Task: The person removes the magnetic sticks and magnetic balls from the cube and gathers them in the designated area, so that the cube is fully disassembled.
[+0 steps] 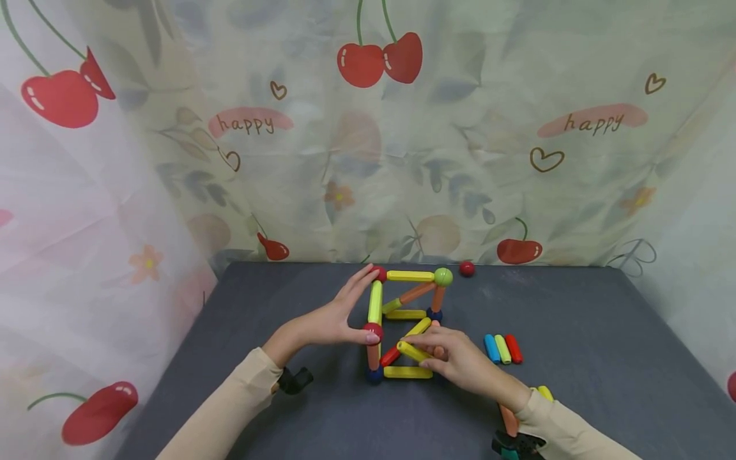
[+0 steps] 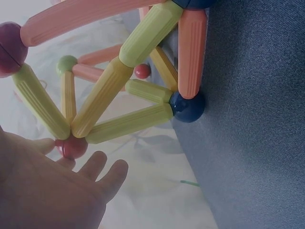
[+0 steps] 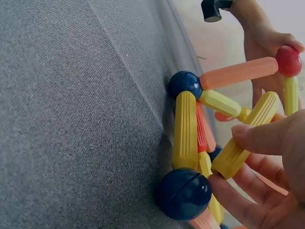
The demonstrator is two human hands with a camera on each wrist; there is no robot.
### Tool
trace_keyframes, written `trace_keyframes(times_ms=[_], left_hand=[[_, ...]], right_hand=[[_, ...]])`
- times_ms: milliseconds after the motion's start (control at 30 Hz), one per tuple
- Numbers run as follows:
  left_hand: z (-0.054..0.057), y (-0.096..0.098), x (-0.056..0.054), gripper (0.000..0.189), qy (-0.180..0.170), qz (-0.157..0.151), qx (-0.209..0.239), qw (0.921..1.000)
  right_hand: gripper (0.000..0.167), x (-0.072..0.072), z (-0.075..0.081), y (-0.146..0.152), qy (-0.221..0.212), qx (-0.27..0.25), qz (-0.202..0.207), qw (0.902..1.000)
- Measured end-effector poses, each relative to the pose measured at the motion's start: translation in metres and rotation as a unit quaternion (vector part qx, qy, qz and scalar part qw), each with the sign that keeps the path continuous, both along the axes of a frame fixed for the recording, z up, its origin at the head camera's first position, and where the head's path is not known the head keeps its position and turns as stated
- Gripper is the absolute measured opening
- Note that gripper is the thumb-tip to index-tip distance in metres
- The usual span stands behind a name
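A box-like frame of magnetic sticks and balls stands on the dark table (image 1: 322, 415). My left hand (image 1: 324, 322) is spread along its left side. The thumb touches the front red ball (image 1: 372, 333) and the fingertips reach the rear red ball (image 1: 379, 273). Between thumb and fingers of my right hand (image 1: 462, 361) I pinch a yellow magnetic stick (image 3: 245, 136), slanted in front of the frame. A green ball (image 1: 443, 276) tops the far right corner, and dark blue balls (image 1: 374, 374) sit at the base. The front right base ball (image 3: 183, 194) shows in the right wrist view, hidden by my hand in the head view.
Blue (image 1: 492, 349), lime (image 1: 503, 349) and red sticks (image 1: 513, 349) lie side by side to the right. A loose red ball (image 1: 467, 268) rests near the back edge. Yellow (image 1: 545, 393) and orange sticks (image 1: 508, 420) lie by my right wrist. A printed curtain (image 1: 489, 191) hangs behind.
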State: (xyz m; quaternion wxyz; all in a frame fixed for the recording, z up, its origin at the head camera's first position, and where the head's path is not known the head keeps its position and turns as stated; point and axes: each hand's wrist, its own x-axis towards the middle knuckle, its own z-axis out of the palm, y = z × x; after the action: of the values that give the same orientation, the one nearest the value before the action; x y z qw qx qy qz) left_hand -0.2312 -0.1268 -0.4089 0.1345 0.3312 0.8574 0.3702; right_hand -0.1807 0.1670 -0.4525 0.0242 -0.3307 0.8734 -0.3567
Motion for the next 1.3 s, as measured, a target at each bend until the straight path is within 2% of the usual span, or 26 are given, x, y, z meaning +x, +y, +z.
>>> trace_keyframes(times_ms=[467, 767, 900, 1000, 1133, 1300], left_hand=[[-0.004, 0.000, -0.001, 0.112, -0.001, 0.004, -0.003, 1.0000], [-0.003, 0.000, -0.002, 0.112, -0.007, 0.007, -0.002, 0.9999], [-0.002, 0.000, -0.001, 0.112, -0.010, 0.006, -0.004, 0.9999], [-0.001, 0.000, -0.002, 0.112, -0.011, 0.006, -0.004, 0.9999], [-0.001, 0.000, -0.002, 0.112, -0.009, 0.007, -0.002, 0.9999], [0.000, 0.000, -0.001, 0.112, -0.010, 0.004, -0.002, 0.9999]], right_hand=[[0.051, 0.002, 0.000, 0.010, -0.025, -0.025, 0.001, 0.9994], [0.047, 0.005, 0.003, 0.034, -0.073, -0.041, -0.021, 0.9962], [0.042, 0.007, 0.008, 0.051, -0.083, -0.046, -0.044, 0.9945], [0.039, 0.010, 0.014, 0.065, -0.098, -0.042, -0.084, 0.9908], [0.042, 0.012, 0.019, 0.082, -0.109, -0.034, -0.132, 0.9847], [0.045, 0.017, 0.023, 0.104, -0.122, -0.027, -0.170, 0.9775]])
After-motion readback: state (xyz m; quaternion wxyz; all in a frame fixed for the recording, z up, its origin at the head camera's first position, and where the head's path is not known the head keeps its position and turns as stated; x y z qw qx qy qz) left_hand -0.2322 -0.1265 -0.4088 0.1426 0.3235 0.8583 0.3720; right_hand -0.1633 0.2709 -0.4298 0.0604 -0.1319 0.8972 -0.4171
